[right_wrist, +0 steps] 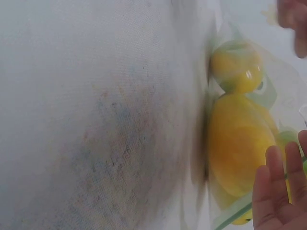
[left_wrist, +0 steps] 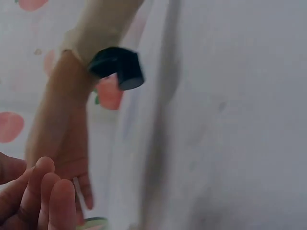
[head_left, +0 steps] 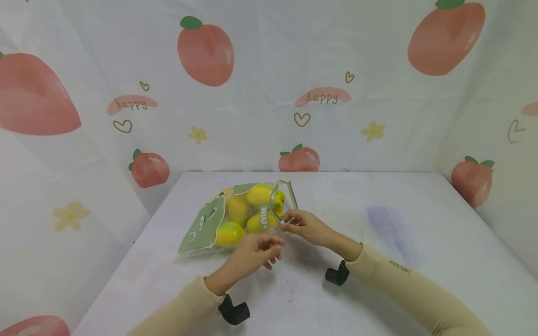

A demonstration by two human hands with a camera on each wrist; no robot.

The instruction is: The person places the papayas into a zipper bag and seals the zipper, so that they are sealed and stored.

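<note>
A clear zip bag (head_left: 201,228) with a green cartoon face lies on the table, its mouth gaping to the right. Inside it are several yellow-green mangoes (head_left: 230,233), two of them close up as mangoes (right_wrist: 242,143) in the right wrist view. At the near end of the mouth, my right hand (head_left: 310,228) pinches the green-edged rim (head_left: 272,205) by its small pale slider. My left hand (head_left: 249,256) hovers just in front of the bag, fingers loosely bent and holding nothing. The left wrist view shows those bent fingers (left_wrist: 55,201) near the right hand.
The white table (head_left: 420,289) carries a faint purple stain (head_left: 386,228) on the right. Behind and at both sides hangs a white cloth (head_left: 260,135) printed with peaches. A black wrist device (head_left: 233,311) sits under the left cuff, another device (head_left: 337,274) under the right.
</note>
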